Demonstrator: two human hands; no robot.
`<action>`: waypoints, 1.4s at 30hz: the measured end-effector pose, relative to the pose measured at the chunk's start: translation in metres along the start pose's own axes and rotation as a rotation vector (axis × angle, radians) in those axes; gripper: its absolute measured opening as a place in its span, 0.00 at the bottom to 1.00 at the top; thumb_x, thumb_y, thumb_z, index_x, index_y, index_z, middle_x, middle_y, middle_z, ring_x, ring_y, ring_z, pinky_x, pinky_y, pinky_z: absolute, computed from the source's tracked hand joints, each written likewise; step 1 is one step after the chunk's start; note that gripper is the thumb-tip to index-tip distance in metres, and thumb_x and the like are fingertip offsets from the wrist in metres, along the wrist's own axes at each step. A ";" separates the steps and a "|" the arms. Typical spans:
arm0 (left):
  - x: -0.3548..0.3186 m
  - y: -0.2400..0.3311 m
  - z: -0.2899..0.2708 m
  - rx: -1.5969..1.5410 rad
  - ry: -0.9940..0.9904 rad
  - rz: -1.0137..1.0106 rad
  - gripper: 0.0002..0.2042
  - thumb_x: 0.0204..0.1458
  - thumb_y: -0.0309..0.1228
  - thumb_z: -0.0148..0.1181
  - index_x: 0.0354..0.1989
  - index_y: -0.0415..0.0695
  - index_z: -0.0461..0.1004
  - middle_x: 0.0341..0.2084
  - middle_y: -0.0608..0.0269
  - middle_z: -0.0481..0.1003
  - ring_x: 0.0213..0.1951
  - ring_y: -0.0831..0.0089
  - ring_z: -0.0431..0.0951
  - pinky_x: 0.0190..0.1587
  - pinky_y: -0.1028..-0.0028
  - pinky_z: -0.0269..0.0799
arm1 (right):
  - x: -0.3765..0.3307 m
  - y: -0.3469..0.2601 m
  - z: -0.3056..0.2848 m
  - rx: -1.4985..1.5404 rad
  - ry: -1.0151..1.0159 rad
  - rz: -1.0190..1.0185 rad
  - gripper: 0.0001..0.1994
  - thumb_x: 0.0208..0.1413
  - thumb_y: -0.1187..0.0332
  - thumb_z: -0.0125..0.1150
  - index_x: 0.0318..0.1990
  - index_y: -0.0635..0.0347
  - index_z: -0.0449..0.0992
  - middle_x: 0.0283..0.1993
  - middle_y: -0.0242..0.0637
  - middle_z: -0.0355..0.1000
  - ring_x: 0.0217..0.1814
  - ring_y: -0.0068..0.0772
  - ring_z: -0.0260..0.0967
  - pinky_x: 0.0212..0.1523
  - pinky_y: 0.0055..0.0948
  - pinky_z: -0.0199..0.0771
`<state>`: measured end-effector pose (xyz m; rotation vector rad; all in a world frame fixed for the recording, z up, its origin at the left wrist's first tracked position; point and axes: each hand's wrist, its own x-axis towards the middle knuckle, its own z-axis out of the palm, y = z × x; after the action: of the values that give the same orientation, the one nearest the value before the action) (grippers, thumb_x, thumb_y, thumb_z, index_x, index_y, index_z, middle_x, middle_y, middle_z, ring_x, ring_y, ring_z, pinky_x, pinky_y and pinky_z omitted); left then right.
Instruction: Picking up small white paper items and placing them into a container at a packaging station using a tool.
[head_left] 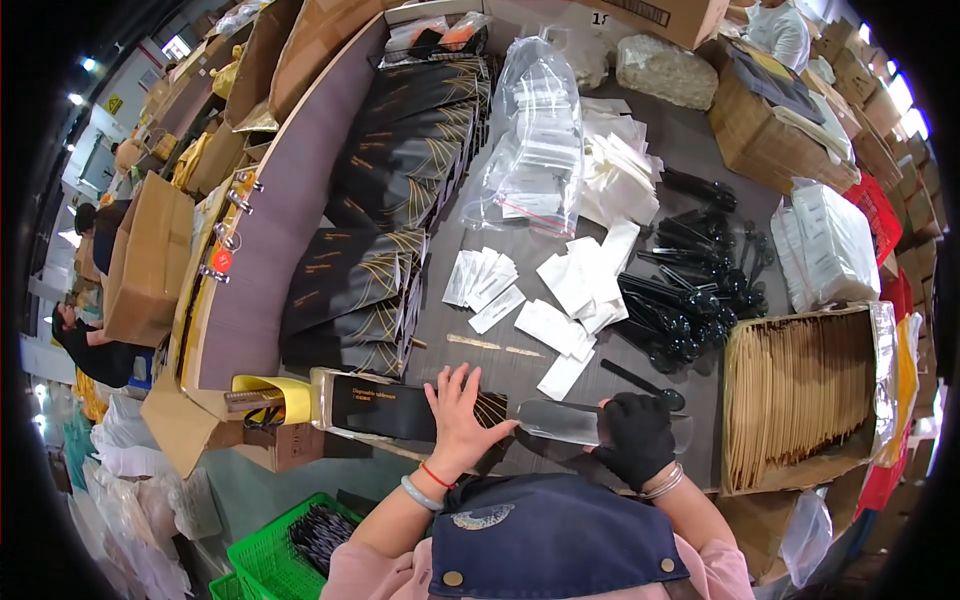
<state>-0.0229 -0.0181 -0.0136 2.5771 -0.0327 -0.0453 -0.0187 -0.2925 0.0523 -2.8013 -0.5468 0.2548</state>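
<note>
My bare left hand [455,415] has its fingers spread over the right part of a black printed paper sleeve [385,408] in a holder at the table's near edge. Its thumb reaches the left end of a long clear plastic piece [558,421], perhaps a bag or tray. My right hand [638,440], in a black glove, is curled round that piece farther right. Just beyond the right hand lies a single black plastic spoon [643,385]. White paper packets [553,328] are scattered ahead of both hands.
Fanned black sleeves [350,270] fill the left side. A clear bag of packets [540,130] lies farther back. Black spoons [680,300] are heaped at right, near a box of wooden sticks [800,400] and wrapped white stacks [825,245]. A green basket [275,555] stands below left.
</note>
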 end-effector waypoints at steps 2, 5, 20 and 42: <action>0.000 -0.003 0.000 -0.024 -0.015 0.004 0.47 0.34 0.49 0.75 0.62 0.36 0.64 0.63 0.49 0.60 0.68 0.49 0.52 0.69 0.43 0.34 | -0.001 0.001 -0.001 0.022 -0.006 -0.014 0.30 0.35 0.51 0.74 0.48 0.53 0.74 0.45 0.35 0.70 0.49 0.40 0.67 0.53 0.43 0.59; 0.002 -0.006 -0.003 -0.087 -0.033 0.010 0.45 0.35 0.50 0.74 0.60 0.36 0.64 0.62 0.49 0.61 0.67 0.47 0.52 0.68 0.42 0.35 | 0.000 0.002 -0.001 0.080 -0.027 -0.034 0.30 0.35 0.51 0.73 0.48 0.54 0.74 0.45 0.36 0.70 0.49 0.41 0.67 0.53 0.43 0.60; 0.084 -0.007 0.001 -0.091 0.212 0.264 0.21 0.45 0.33 0.69 0.48 0.39 0.73 0.43 0.50 0.73 0.48 0.51 0.72 0.52 0.59 0.69 | 0.030 0.006 0.048 0.333 0.263 -0.147 0.29 0.36 0.55 0.76 0.47 0.58 0.76 0.51 0.42 0.71 0.54 0.47 0.66 0.57 0.44 0.63; 0.143 0.012 0.018 0.001 -0.106 0.539 0.20 0.38 0.25 0.70 0.42 0.43 0.73 0.40 0.56 0.71 0.48 0.55 0.70 0.50 0.61 0.68 | -0.172 0.221 0.034 -0.005 0.443 1.042 0.14 0.57 0.70 0.55 0.48 0.68 0.72 0.47 0.51 0.72 0.51 0.51 0.69 0.53 0.40 0.69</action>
<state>0.1190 -0.0422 -0.0260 2.4786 -0.7594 0.0205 -0.1081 -0.5484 -0.0256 -2.7312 1.0194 -0.1800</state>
